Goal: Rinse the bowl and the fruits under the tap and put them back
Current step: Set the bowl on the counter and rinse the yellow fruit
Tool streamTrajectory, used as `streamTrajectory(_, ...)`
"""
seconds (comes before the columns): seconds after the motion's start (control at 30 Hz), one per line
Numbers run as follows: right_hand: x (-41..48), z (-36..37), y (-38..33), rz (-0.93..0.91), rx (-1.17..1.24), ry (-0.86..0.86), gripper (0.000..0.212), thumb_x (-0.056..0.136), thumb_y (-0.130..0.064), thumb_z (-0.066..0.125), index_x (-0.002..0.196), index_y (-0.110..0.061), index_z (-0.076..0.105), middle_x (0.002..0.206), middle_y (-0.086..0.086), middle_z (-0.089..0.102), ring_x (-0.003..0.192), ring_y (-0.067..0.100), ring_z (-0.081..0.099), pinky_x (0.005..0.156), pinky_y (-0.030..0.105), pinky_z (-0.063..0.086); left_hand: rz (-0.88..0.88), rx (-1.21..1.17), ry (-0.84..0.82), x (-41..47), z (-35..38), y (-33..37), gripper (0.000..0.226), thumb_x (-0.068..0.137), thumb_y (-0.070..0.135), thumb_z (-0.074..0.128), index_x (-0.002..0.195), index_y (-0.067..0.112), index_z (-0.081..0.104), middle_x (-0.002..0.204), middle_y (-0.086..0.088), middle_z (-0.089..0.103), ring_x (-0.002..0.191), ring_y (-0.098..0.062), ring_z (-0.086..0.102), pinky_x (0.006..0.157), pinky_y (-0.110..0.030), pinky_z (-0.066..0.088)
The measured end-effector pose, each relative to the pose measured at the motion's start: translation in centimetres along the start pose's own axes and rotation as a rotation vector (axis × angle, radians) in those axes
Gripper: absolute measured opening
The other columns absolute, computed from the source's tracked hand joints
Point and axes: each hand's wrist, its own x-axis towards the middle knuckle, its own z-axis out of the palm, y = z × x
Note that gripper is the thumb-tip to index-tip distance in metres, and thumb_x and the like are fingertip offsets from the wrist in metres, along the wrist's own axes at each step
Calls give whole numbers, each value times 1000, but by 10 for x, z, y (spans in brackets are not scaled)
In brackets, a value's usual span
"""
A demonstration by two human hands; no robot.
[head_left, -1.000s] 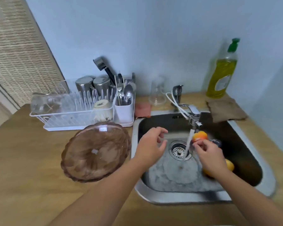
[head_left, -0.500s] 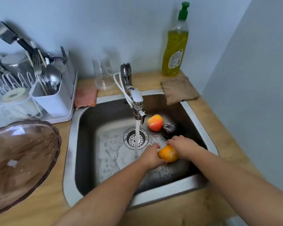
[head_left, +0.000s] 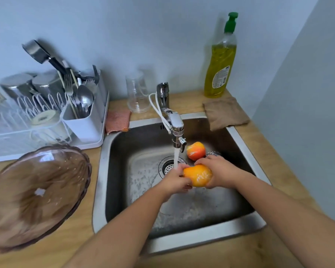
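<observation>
An orange fruit (head_left: 198,175) is held between both hands over the sink (head_left: 201,242), just right of the water stream from the tap (head_left: 176,124). My left hand (head_left: 175,179) grips its left side and my right hand (head_left: 219,172) curls round its right side. A red-orange fruit (head_left: 195,150) lies on the sink floor behind them, next to a dark steel scourer (head_left: 213,153). The brown glass bowl (head_left: 33,194) sits tilted on the wooden counter at the left.
A white dish rack (head_left: 46,120) with cups and cutlery stands at the back left. A clear cup (head_left: 136,93), an orange cloth (head_left: 117,120), a brown cloth (head_left: 225,113) and a yellow soap bottle (head_left: 220,60) line the back. A wall bounds the right side.
My right hand let go of the red-orange fruit near the tap. Both hands took the orange fruit from the sink floor and lifted it beside the stream. The view swung right.
</observation>
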Motion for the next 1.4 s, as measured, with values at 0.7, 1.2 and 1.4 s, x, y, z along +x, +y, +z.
streamTrajectory(0.7, 9, 6, -111, 183, 790, 434, 47, 75, -63, 49, 98, -25, 65, 85, -1, 66, 71, 16, 64, 61, 28, 50, 239, -100, 256, -50, -63, 4, 16, 97, 38, 48, 110, 29, 50, 99, -8, 59, 69, -17, 64, 52, -23, 52)
streamTrajectory(1.2, -11, 0, -68, 416, 1036, 251, 30, 90, -50, 48, 84, -23, 60, 81, 8, 62, 67, 28, 63, 52, 33, 50, 139, 26, 180, -25, -28, 18, 22, 100, 37, 36, 104, 22, 52, 87, -9, 58, 57, -18, 58, 40, -21, 41)
streamTrajectory(1.4, -17, 22, -49, 104, 440, 526, 48, 79, -63, 37, 97, -31, 68, 91, -5, 69, 82, 15, 64, 70, 35, 52, -123, -104, 75, -18, -21, 30, 25, 99, 46, 38, 100, 25, 53, 77, -10, 59, 47, -16, 55, 40, -19, 41)
